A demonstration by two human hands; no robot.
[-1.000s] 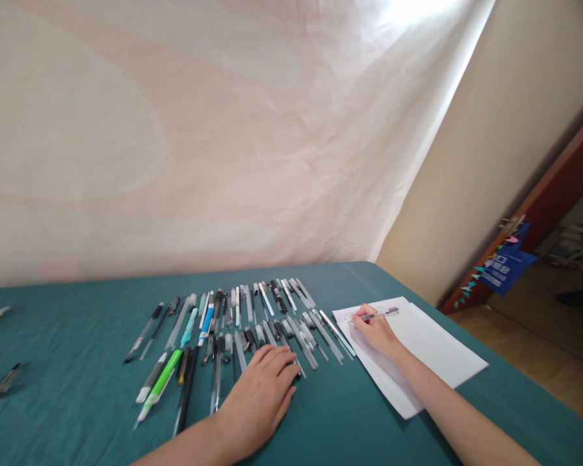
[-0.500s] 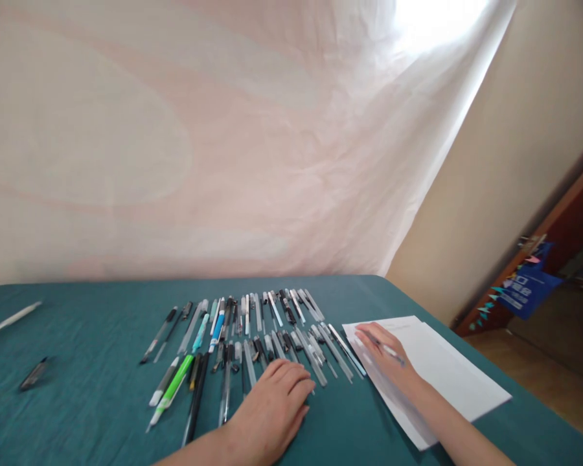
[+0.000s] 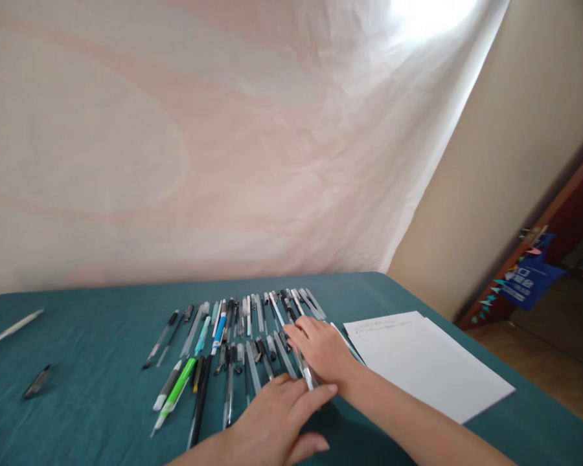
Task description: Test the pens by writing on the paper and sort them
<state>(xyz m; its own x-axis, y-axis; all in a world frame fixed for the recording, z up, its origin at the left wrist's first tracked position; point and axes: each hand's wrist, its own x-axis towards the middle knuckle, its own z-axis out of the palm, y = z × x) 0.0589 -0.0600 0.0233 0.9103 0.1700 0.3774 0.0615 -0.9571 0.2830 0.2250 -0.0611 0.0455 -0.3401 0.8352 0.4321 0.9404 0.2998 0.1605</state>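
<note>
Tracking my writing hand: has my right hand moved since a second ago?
Yes: the right hand went left, off the white paper, onto the pens.

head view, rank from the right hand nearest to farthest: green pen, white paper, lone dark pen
1. white paper, just right of the right hand
2. green pen, left end of the row
3. lone dark pen, far left

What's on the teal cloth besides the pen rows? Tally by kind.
Long white pen or pencil, far left: 1
Short dark pen, left: 1
White paper stack, right: 1
Total: 3
Left hand and right hand are at the pen rows and are not counted.
</note>
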